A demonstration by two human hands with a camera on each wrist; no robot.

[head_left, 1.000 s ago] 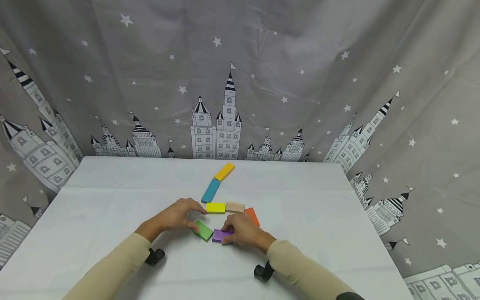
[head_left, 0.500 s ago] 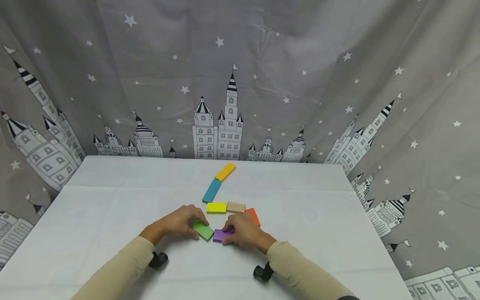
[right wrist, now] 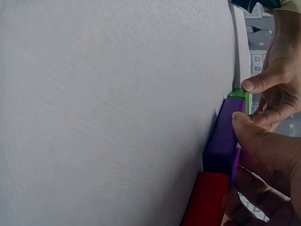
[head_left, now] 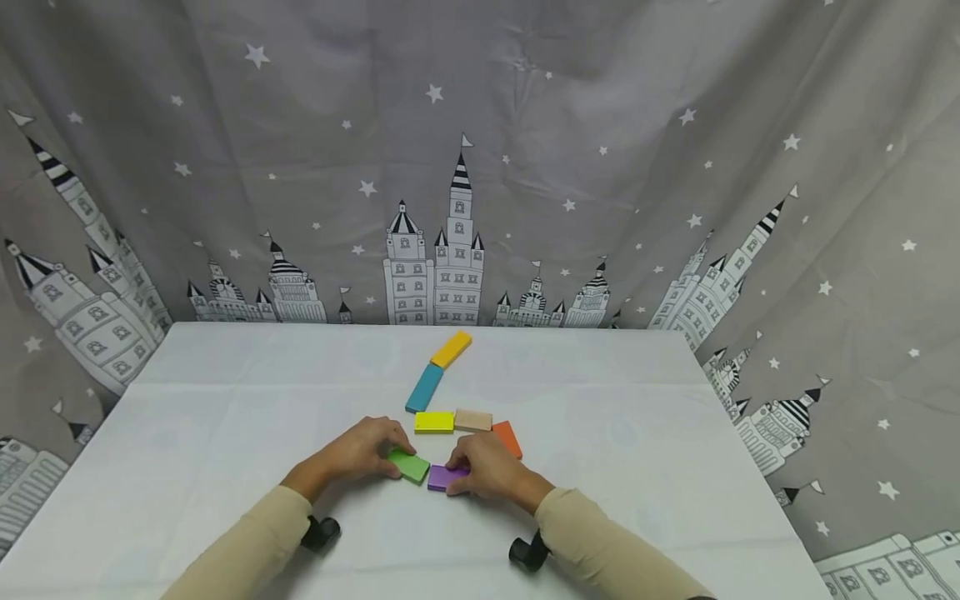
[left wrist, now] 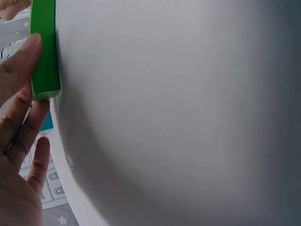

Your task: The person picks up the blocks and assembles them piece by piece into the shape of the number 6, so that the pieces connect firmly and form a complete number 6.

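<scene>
A flat green block point(head_left: 409, 466) lies on the white table, pinched by my left hand point(head_left: 358, 454). The left wrist view has the thumb along one long side of the green block point(left wrist: 45, 61) and fingertips behind it. My right hand point(head_left: 491, 467) holds a purple block point(head_left: 444, 478) between thumb and fingers, partly covering it. End to end, the purple block point(right wrist: 222, 134) meets or nearly meets the green block point(right wrist: 239, 93) in the right wrist view. At the purple block's other end sits a red block point(right wrist: 205, 200), which I cannot make out under the right hand from the head.
Beyond the hands, a yellow block point(head_left: 433, 422) adjoins a beige block point(head_left: 473, 420), with an orange block point(head_left: 507, 439) at its right. A teal block point(head_left: 424, 387) and an amber block point(head_left: 452, 349) slant toward the back edge. A grey castle-print curtain point(head_left: 570, 100) hangs behind the table.
My left fingers have moved from near the yellow block down onto the green block, which has turned slightly and lies flatter to the row. The right hand stays on the purple block.
</scene>
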